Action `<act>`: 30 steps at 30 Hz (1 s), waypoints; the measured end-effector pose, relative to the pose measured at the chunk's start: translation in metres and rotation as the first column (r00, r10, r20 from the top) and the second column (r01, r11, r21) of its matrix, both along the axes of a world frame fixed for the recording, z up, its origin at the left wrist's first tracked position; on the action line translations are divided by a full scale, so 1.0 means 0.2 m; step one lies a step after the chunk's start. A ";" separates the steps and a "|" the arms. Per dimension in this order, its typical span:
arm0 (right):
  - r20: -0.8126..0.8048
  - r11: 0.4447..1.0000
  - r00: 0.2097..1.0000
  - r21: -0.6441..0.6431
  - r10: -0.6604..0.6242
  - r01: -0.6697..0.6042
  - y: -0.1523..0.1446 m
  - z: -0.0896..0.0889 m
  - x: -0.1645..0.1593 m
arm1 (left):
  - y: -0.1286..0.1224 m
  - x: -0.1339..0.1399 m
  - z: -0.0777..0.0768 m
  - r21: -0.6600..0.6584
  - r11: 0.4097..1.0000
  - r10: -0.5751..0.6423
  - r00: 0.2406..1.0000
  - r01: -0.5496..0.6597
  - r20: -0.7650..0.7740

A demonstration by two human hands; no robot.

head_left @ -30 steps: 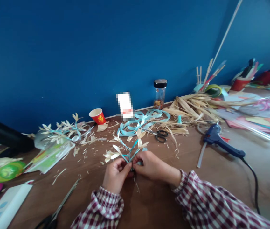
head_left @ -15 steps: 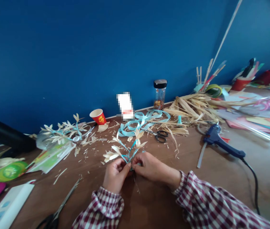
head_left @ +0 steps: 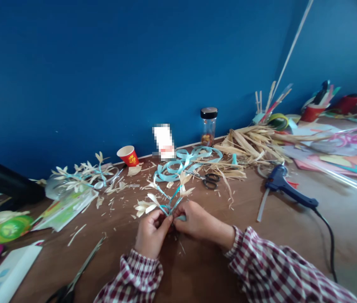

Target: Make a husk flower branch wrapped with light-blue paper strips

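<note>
A spray of cream corn-husk flowers (head_left: 146,206) on light-blue wrapped stems (head_left: 163,192) stands up from between my hands. My left hand (head_left: 149,235) is closed, thumb and forefinger pinching the base where the stems meet. Beside it, almost touching, my right hand (head_left: 195,221) is closed with its fingertips at the same base. A piece of light-blue tape (head_left: 182,218) shows under the curled fingers of my right hand. The lower stem ends are hidden by the fingers. Just beyond the flowers lie loops of light-blue ribbon (head_left: 165,173) and small black-handled scissors (head_left: 210,181).
A blue glue gun (head_left: 292,189) with a cord lies at right. Dry husks (head_left: 247,145), a lidded jar (head_left: 208,126) and a red paper cup (head_left: 128,156) stand along the wall. Larger scissors (head_left: 83,269) lie front left. More finished flowers (head_left: 80,174) rest at left.
The view has shifted slightly, so most things sit a little further left. Both hands keep their grip at the stem base, with only slight finger movement.
</note>
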State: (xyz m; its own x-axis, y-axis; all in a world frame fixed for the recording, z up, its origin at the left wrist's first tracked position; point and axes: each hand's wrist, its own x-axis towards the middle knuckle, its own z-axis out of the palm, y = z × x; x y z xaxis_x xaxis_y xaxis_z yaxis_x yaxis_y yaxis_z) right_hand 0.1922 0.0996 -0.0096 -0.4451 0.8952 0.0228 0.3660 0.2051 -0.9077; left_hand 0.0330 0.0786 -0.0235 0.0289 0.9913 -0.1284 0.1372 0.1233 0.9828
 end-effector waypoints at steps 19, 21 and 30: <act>-0.090 0.984 0.994 -0.165 0.054 -0.069 0.01 0.03 0.02 | -0.02 0.02 0.08 -0.086 0.996 0.030 0.997 -0.024 0.069; -0.107 0.986 0.992 -0.151 0.060 -0.076 0.01 0.01 0.02 | -0.02 0.02 0.08 -0.083 0.997 0.009 0.999 -0.004 0.054; -0.125 0.998 0.991 -0.033 0.050 -0.054 0.00 -0.01 -0.01 | -0.02 0.01 0.04 0.011 0.999 0.031 0.998 -0.031 -0.053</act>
State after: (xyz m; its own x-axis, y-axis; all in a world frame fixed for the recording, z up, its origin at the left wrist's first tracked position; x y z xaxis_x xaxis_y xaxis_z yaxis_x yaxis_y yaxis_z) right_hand 0.1902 0.0994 -0.0112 -0.4867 0.8722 0.0491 0.2395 0.1873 -0.9526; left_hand 0.0356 0.0745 -0.0155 -0.0085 0.9929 -0.1187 0.1857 0.1182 0.9755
